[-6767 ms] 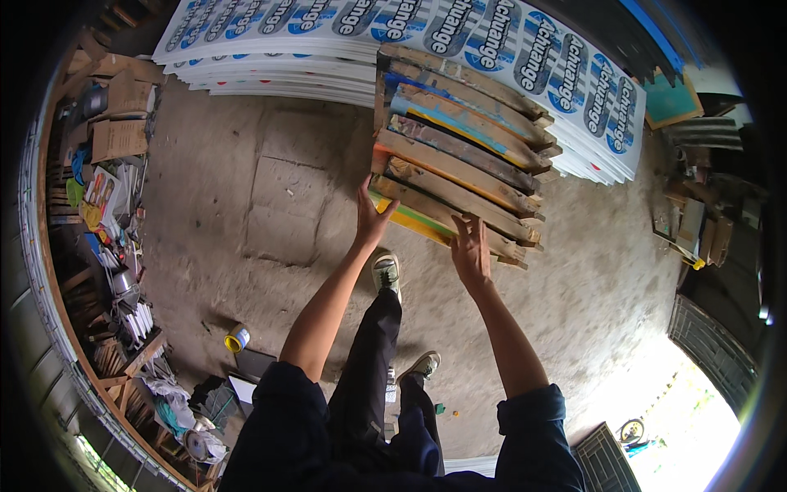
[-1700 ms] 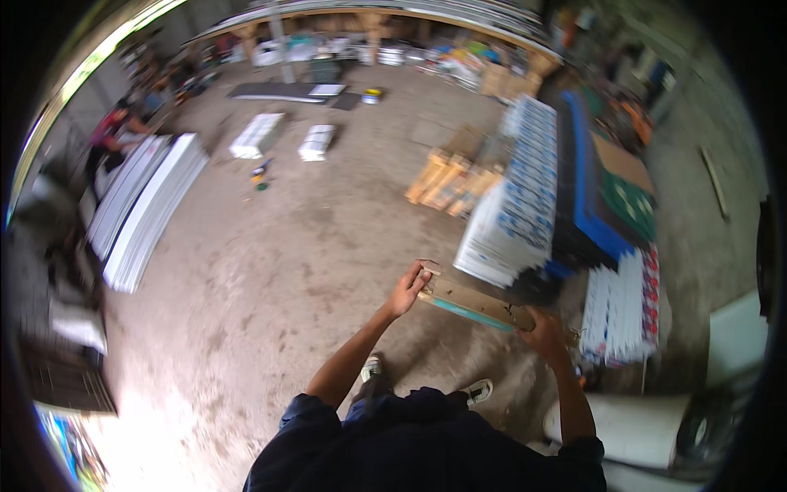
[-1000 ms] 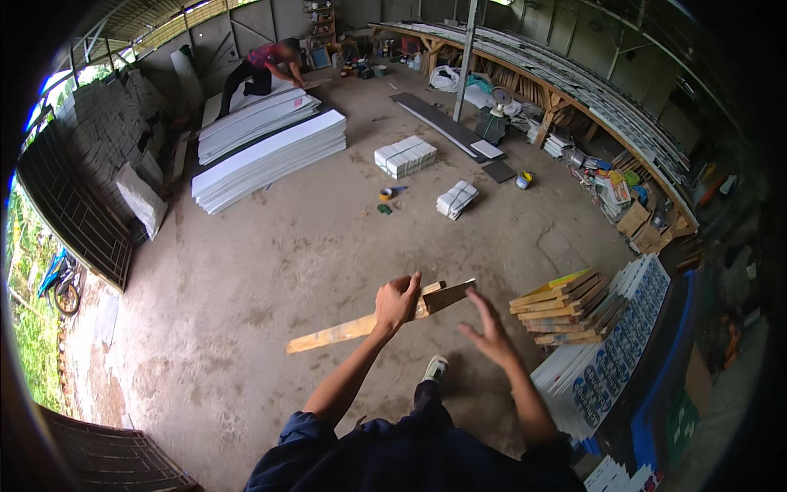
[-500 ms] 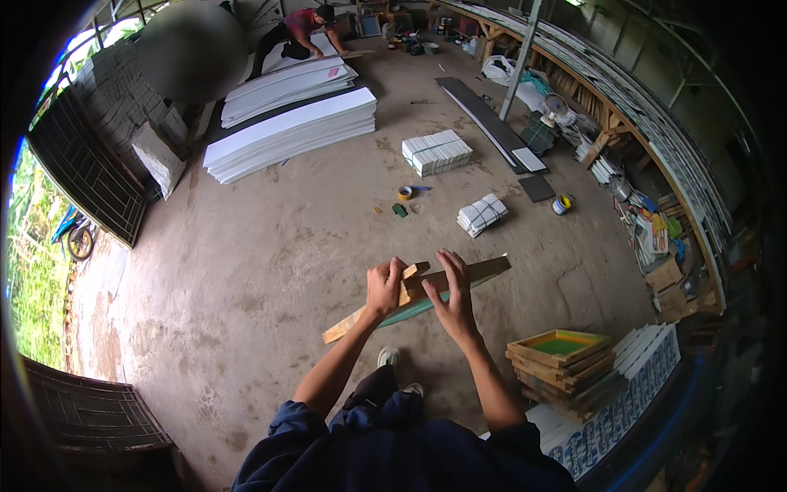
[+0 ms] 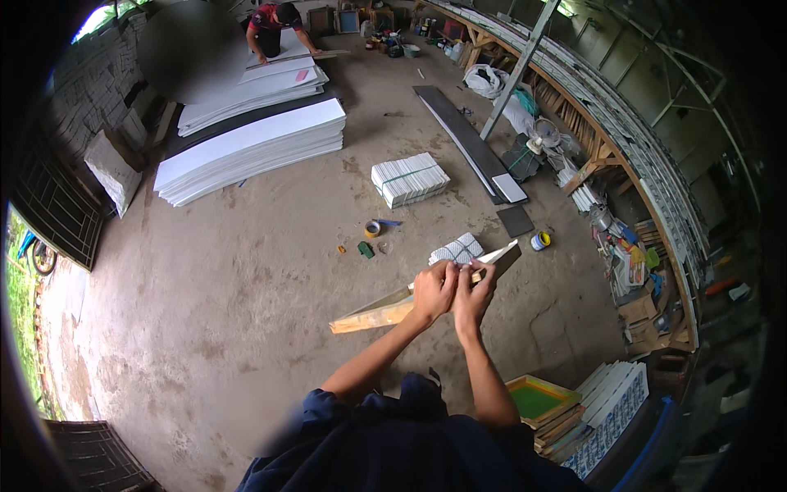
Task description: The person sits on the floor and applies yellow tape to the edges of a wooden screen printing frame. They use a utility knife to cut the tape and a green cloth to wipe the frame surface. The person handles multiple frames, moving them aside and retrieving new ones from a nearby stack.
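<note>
I have both hands closed on one long flat wooden frame (image 5: 426,297), left hand (image 5: 433,291) and right hand (image 5: 474,297) side by side near its middle, held edge-on above the concrete floor (image 5: 246,271). The frame points from its pale near end toward the small bundle of white sheets (image 5: 457,248) just beyond it; a yellow tape roll (image 5: 373,228) lies farther past the frame. I judge the step as carrying the frame across the shed; next it needs a steady level grip and a clear spot to set it. Compared with half a second ago, my hands sit closer together and the bundle is nearer the frame's far tip.
</note>
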Tool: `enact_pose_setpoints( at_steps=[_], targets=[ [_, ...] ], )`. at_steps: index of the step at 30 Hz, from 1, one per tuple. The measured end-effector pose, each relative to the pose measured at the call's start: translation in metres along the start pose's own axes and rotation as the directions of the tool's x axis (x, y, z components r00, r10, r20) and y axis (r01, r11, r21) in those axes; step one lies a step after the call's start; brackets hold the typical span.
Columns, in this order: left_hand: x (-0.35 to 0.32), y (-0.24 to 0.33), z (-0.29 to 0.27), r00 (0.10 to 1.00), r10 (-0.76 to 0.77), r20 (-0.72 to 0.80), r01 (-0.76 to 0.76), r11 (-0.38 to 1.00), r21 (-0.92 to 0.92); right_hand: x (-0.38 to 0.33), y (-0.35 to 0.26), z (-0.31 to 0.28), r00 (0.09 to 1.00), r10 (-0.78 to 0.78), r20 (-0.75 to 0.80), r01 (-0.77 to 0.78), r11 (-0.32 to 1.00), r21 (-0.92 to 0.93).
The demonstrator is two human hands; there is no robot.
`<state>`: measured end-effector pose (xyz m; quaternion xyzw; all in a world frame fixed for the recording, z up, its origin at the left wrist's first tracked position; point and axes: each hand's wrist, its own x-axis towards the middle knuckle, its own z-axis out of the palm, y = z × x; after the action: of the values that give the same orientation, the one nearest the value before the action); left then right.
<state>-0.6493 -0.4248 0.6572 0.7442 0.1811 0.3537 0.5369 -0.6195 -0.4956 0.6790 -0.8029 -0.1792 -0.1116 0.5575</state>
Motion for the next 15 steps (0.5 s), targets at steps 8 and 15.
enact_pose_setpoints(
  at_steps=[8,15],
  targets=[
    [0.135,-0.077,-0.032,0.973,0.142,0.183,-0.179,0.962,0.206,0.154,0.039,0.059,0.999,0.029,-0.045,-0.002,0.862,0.508],
    [0.217,-0.177,-0.031,0.912,-0.19,0.363,-0.003,0.883,0.469,0.283,0.101,0.11,0.97,0.243,-0.016,-0.176,0.743,0.646]
  ],
)
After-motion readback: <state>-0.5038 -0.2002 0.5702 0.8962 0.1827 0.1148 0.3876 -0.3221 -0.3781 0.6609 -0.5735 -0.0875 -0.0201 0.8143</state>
